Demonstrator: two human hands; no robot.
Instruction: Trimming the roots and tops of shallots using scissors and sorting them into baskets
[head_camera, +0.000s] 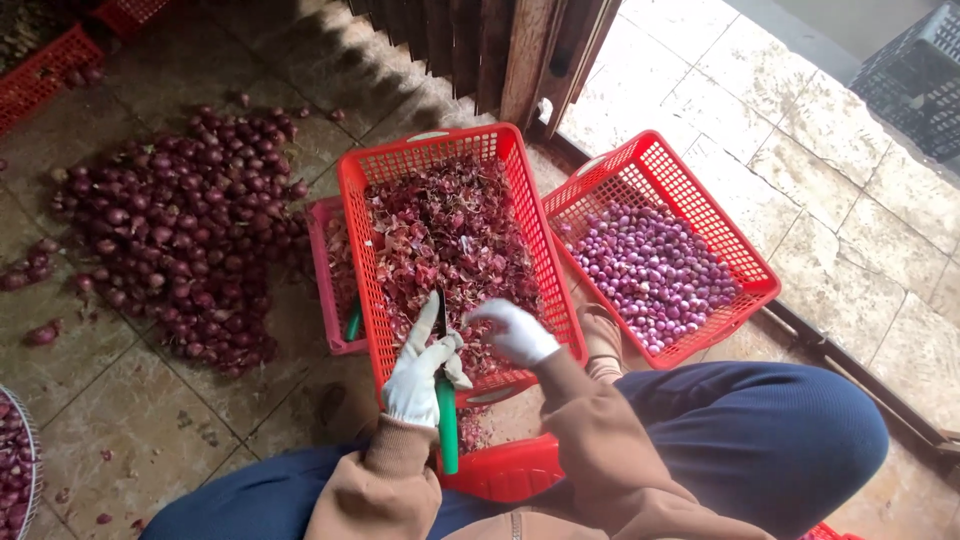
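Hundreds of unpeeled red shallots (190, 225) heaped loose on the tiled floor (120, 400), well left of the middle red basket (350, 180). Nearer that basket, wedged against its left wall, a smaller pink tray (322, 290) with a green handle poking out. Over the basket's near end, left hand (418, 375), white-gloved, curled shut around a green-handled knife (445, 400), handle pointing back toward the lap, dark blade up over the peelings (450, 235) that fill the basket. Just right of the blade, right hand (515, 333), also gloved, fingers bunched closed, probably pinching one small shallot; bulb itself hidden, cannot tell for certain. Likely handling: light, firm, round, prone to roll, papery skin loose and slippery against cloth gloves, so best pinched at root and tip ends between thumb and forefinger, well clear of the edge. Knife: stiff, light, safest gripped on the handle exactly as held. Peelings: featherweight, brittle, easily scattered. Right of the middle basket, touching its side, a second red basket (740, 250) tilted on the door sill, holding peeled pale-purple shallots (650, 270), smooth and likely slick.
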